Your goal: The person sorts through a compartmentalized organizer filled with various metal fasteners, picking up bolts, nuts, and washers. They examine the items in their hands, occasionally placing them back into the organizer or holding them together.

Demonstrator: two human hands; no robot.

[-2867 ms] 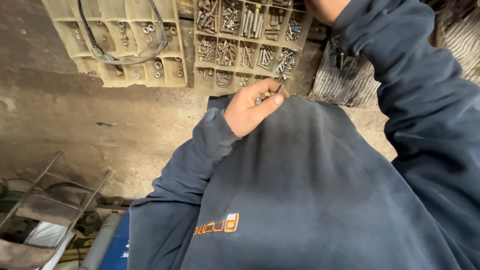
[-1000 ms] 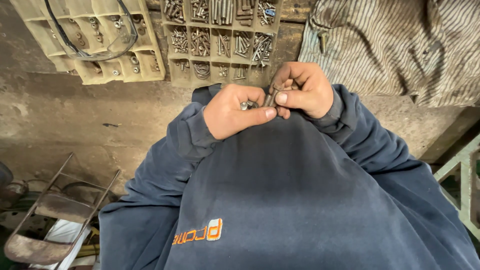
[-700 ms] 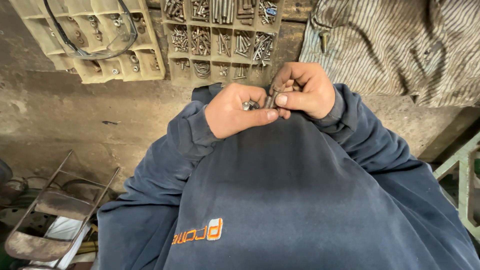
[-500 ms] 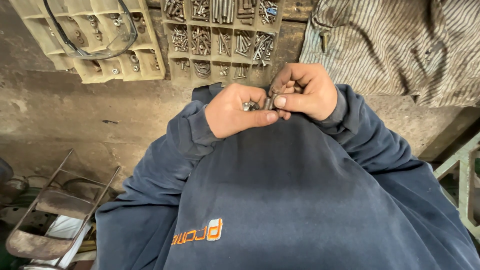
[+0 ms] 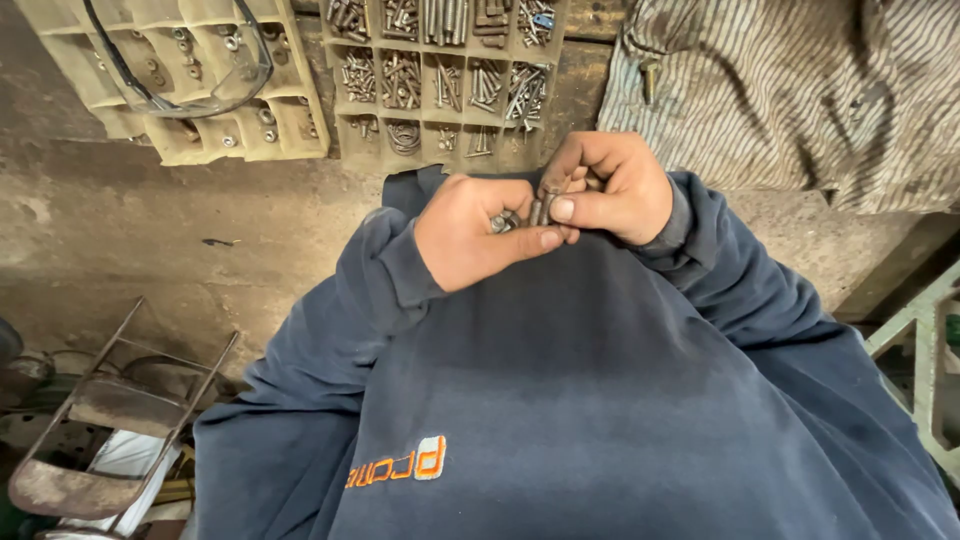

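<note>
Concrete workshop floor below, beige compartment trays of sorted screws and bolts just beyond hands. Left hand cupped loosely closed, small bolts in palm, thumb bracing them. Right hand pinches bolt between thumb and fingers, likely for inspection or sorting. Bolt long axis roughly upright in view, pointing toward trays. Striped cloth at right.

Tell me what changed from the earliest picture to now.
The right hand, raised toward the tray of screws earlier, came down to join the left hand; both now pinch small metal fasteners together. Over the last second, nothing visibly moved.
</note>
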